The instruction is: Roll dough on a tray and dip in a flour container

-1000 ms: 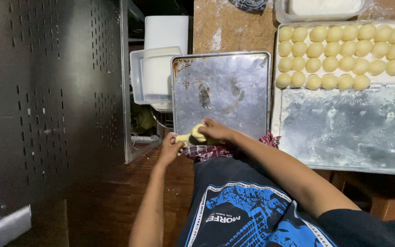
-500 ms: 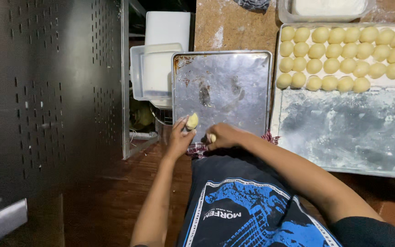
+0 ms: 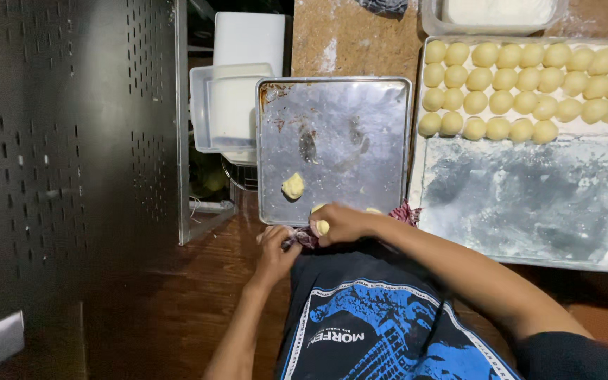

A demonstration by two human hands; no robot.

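Two hands meet at the lower middle of the frame, just below the near edge of the small metal tray [image 3: 332,105]. Your right hand [image 3: 343,224] has its fingers curled shut around a pale dough piece [image 3: 321,226], which peeks out at the thumb side. Your left hand [image 3: 276,246] sits just beside it, fingers bent in toward a dark red cloth [image 3: 304,239]; whether they pinch the cloth I cannot tell. One flattened dough lump [image 3: 293,186] already lies on the tray, lower left of its surface, well apart from the hands.

To shape the piece well, I judge you should keep the pressure light and even, so it comes out as round as the dough balls [image 3: 522,81] ranked on the floured large tray [image 3: 529,204] at the right of the frame. Keep the cloth clear of the dough.
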